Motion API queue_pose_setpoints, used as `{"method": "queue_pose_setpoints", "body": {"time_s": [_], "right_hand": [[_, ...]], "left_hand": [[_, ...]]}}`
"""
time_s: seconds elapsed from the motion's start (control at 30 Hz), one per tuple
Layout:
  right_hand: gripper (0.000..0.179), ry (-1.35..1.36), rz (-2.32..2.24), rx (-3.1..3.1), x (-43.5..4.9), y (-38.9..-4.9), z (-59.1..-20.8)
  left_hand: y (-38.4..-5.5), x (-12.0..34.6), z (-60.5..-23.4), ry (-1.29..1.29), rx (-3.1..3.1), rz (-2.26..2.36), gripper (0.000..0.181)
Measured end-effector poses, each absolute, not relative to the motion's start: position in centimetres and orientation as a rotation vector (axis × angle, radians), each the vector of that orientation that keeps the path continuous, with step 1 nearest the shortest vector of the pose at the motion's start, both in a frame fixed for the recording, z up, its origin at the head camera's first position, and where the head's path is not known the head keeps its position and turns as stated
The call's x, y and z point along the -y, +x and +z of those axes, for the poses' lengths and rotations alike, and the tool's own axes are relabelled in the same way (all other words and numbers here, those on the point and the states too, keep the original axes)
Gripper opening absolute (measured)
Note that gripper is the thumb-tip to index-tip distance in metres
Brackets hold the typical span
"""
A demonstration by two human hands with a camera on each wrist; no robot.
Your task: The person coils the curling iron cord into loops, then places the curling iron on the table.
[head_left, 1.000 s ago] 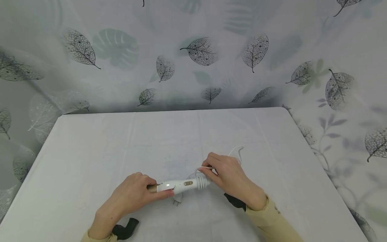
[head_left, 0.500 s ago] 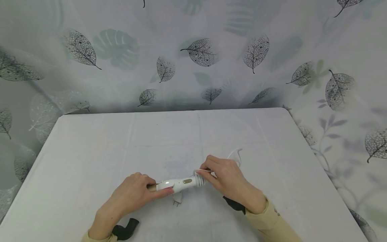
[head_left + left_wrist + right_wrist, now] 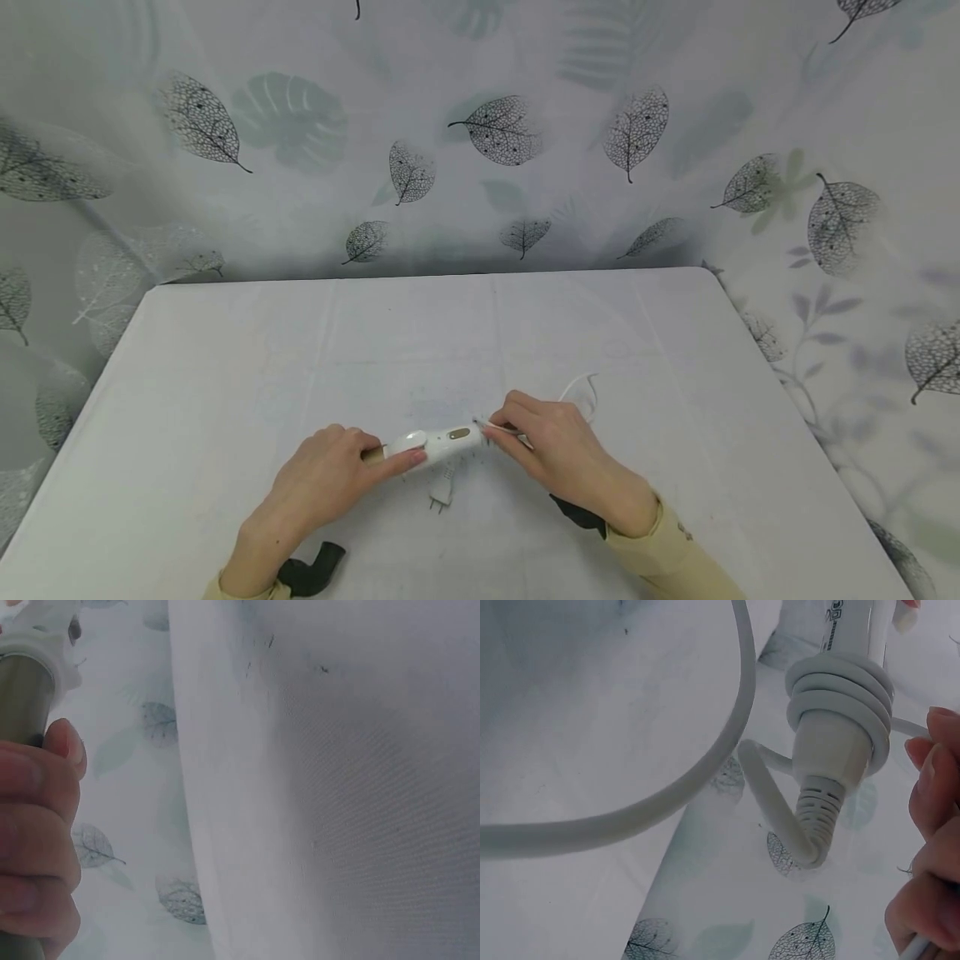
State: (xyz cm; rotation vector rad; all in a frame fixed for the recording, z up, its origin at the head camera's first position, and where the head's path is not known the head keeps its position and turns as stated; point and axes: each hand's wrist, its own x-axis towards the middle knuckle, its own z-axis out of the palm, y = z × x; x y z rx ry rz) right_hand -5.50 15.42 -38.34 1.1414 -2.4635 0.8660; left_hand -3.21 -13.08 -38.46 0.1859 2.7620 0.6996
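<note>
My left hand (image 3: 326, 475) grips the gold barrel of a white curling iron (image 3: 444, 443), its thumb along the white body. In the left wrist view the fingers curl round the barrel (image 3: 26, 694) just below the white collar. The right hand (image 3: 570, 454) pinches the white cord close to the handle's end. Several coils of cord (image 3: 840, 690) are wrapped round that end in the right wrist view, and the cord's ribbed sleeve (image 3: 821, 814) comes out below them. A two-pin plug (image 3: 441, 493) hangs under the iron.
A white cloth covers the table (image 3: 225, 358). Loose cord (image 3: 581, 383) loops up behind the right hand. Dark straps (image 3: 311, 571) show at both wrists. A leaf-patterned curtain (image 3: 480, 192) stands behind the table and along its sides.
The right hand has come slightly nearer, drawing the cord along the handle's end. The iron has turned a little and shifted left, and more of the plug shows beneath it.
</note>
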Motion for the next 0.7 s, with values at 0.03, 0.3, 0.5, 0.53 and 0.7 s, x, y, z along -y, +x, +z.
{"method": "queue_pose_setpoints", "body": {"time_s": [0.03, 0.3, 0.5, 0.53, 0.7], "right_hand": [[0.007, 1.141, 0.867, 2.462, -15.42, -5.49, -38.34], [0.005, 1.158, 0.874, 2.419, -15.25, -5.59, -38.44], [0.005, 1.141, 0.878, 2.424, -15.09, -5.62, -38.70], [0.005, 1.135, 0.890, 2.422, -15.10, -5.62, -38.70], [0.007, 1.073, 0.925, 2.450, -15.15, -5.60, -38.49]], "left_hand": [[-3.23, 13.08, -38.44, 0.181, -2.767, 0.697, 0.061], [-3.40, 13.15, -38.37, 0.104, -2.779, 0.684, 0.069], [-3.38, 13.01, -38.51, 0.079, -2.827, 0.713, 0.069], [-3.36, 12.99, -38.52, 0.082, -2.845, 0.720, 0.068], [-3.25, 12.90, -38.51, 0.088, -2.929, 0.754, 0.069]]}}
